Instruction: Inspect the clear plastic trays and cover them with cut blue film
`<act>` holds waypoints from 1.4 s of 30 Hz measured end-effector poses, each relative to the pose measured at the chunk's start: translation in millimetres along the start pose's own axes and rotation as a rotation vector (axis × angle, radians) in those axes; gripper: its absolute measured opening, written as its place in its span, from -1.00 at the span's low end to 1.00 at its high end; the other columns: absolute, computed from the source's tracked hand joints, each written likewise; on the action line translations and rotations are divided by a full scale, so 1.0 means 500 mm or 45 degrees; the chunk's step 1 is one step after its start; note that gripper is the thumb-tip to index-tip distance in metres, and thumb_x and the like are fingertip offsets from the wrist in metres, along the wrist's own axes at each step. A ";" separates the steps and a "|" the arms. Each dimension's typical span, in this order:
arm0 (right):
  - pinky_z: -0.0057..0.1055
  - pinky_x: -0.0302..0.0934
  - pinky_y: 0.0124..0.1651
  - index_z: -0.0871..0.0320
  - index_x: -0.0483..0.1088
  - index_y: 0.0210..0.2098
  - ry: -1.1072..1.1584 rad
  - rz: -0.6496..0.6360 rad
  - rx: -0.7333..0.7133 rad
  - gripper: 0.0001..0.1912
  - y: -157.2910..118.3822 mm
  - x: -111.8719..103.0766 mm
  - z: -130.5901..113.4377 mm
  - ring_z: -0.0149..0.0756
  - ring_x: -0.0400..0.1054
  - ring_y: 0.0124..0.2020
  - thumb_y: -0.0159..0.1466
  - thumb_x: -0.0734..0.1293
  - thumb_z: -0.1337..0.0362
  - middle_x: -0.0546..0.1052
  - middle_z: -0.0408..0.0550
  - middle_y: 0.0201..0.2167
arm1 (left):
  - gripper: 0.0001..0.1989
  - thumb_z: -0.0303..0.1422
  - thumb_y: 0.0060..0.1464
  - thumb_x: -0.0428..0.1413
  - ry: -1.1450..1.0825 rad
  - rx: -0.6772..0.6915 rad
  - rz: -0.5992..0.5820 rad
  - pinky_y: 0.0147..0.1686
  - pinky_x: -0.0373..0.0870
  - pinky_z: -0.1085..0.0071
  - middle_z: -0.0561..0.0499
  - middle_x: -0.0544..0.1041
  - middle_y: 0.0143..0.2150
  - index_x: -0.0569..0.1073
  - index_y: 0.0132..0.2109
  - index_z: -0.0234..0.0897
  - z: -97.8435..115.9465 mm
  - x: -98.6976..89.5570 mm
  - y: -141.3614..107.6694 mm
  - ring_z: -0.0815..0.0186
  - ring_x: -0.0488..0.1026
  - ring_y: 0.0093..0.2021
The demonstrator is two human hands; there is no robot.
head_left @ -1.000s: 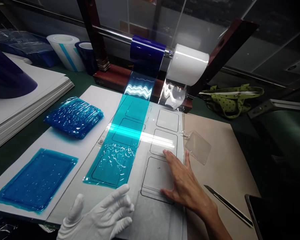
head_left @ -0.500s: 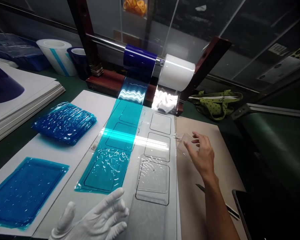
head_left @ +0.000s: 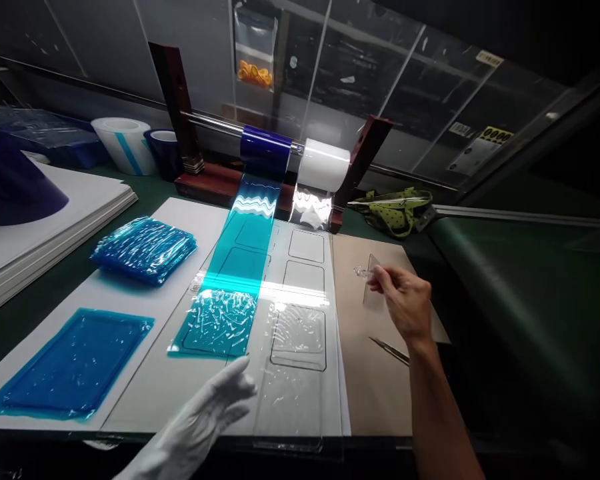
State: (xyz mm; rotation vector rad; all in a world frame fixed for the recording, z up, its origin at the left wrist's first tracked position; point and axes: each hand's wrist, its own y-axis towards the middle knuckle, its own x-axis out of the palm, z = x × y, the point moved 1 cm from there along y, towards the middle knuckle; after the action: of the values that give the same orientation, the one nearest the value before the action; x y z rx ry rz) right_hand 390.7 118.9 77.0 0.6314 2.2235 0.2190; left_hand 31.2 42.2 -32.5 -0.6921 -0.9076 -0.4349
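My left hand (head_left: 210,407), in a white glove, hovers at the near end of a teal film strip (head_left: 220,320), fingers apart and holding nothing. My bare right hand (head_left: 405,297) pinches a small clear plastic plate (head_left: 371,280) tilted up on edge over the brown board (head_left: 363,393). The teal strip runs down from a dark blue roll (head_left: 265,148). Beside it a clear film comes off a white roll (head_left: 324,165) and lies over black rounded outlines on the glass sheet (head_left: 150,393). Tweezers (head_left: 390,350) lie just below my right hand.
On the left are a wrinkled stack of blue film pieces (head_left: 145,250) and a flat blue-covered plate (head_left: 75,367). A dark red stand (head_left: 210,181) holds the rolls. Behind lie a green dotted bag (head_left: 393,210) and spare rolls (head_left: 123,148); paper (head_left: 65,240) is stacked at far left.
My right hand has closed on the small clear plate and lifted it on edge. My left hand has turned, its fingers closer together. The camera view has shifted.
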 end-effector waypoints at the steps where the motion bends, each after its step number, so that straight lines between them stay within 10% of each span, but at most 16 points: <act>1: -0.39 0.41 -0.33 0.17 0.50 -0.38 0.108 0.012 -0.007 -0.64 -0.033 -0.023 -0.020 -0.30 0.49 -0.46 0.29 0.28 0.02 0.58 -0.07 -0.48 | -0.07 -0.06 -0.26 0.29 0.069 0.046 -0.002 0.33 -0.05 0.08 -0.10 0.40 0.21 0.25 0.28 -0.21 0.001 0.007 0.014 -0.12 -0.20 0.41; 12: -0.43 0.37 -0.50 0.09 0.52 -0.37 1.250 -0.334 0.197 -0.74 -0.366 -0.021 -0.115 -0.33 0.45 -0.58 0.32 0.28 0.11 0.55 -0.11 -0.58 | -0.10 -0.23 -0.14 0.30 1.199 0.495 -0.004 0.36 -0.53 0.16 0.04 0.02 0.41 0.13 0.34 -0.18 -0.102 0.198 -0.001 -0.08 -0.37 0.43; 17: -0.33 0.34 -0.26 0.08 0.52 -0.17 0.623 -0.024 0.185 -0.60 -0.386 -0.048 -0.095 -0.22 0.44 -0.28 0.37 0.13 0.03 0.53 -0.02 -0.32 | 0.12 -0.26 -0.32 0.38 1.696 0.660 0.082 0.32 -0.31 -0.02 -0.11 0.07 0.35 0.03 0.37 -0.13 -0.109 0.218 -0.038 -0.28 -0.15 0.33; 24: -0.49 -0.07 -0.58 0.19 0.45 -0.24 0.472 -0.401 0.224 -0.58 -0.404 -0.014 -0.114 -0.46 0.01 -0.67 0.40 0.09 0.06 0.07 -0.31 -0.69 | 0.04 -0.27 -0.37 0.16 2.554 0.751 0.230 0.05 0.19 -0.10 -0.25 0.25 0.15 0.04 0.36 -0.25 -0.093 0.251 -0.024 -0.18 0.22 0.06; 34: -0.39 -0.07 -0.53 0.17 0.33 -0.51 -0.498 -0.093 -0.645 -0.63 -0.410 0.000 -0.157 -0.43 0.20 -0.71 0.39 0.10 0.41 0.32 -0.18 -0.70 | -0.19 -0.23 -0.26 0.04 3.376 0.697 0.272 -0.29 0.23 -0.06 -0.42 0.38 -0.09 0.27 0.20 -0.52 -0.114 0.290 -0.016 -0.18 0.35 -0.23; 38: -0.43 0.02 -0.51 0.21 0.40 -0.43 -0.311 -0.078 -0.537 -0.66 -0.409 -0.009 -0.151 -0.41 0.31 -0.65 0.40 0.11 0.37 0.41 -0.13 -0.64 | -0.13 -0.27 -0.27 0.07 3.372 0.793 0.245 -0.23 0.24 -0.14 -0.44 0.37 -0.07 0.19 0.24 -0.57 -0.113 0.295 -0.016 -0.24 0.35 -0.17; 42: -0.52 -0.03 -0.62 0.22 0.43 -0.35 0.450 -0.256 0.140 -0.60 -0.407 -0.022 -0.134 -0.49 0.14 -0.73 0.41 0.10 0.12 0.25 -0.26 -0.74 | 0.04 -0.29 -0.25 0.09 2.879 1.197 0.134 0.05 0.22 -0.20 -0.39 0.22 0.18 -0.15 0.37 -0.43 -0.104 0.265 -0.027 -0.24 0.25 0.13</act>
State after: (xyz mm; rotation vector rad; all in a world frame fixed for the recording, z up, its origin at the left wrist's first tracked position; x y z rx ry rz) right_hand 272.1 -59.0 57.5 0.4482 2.6358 0.1115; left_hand 125.6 -11.6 60.2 0.7489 1.0973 -0.3561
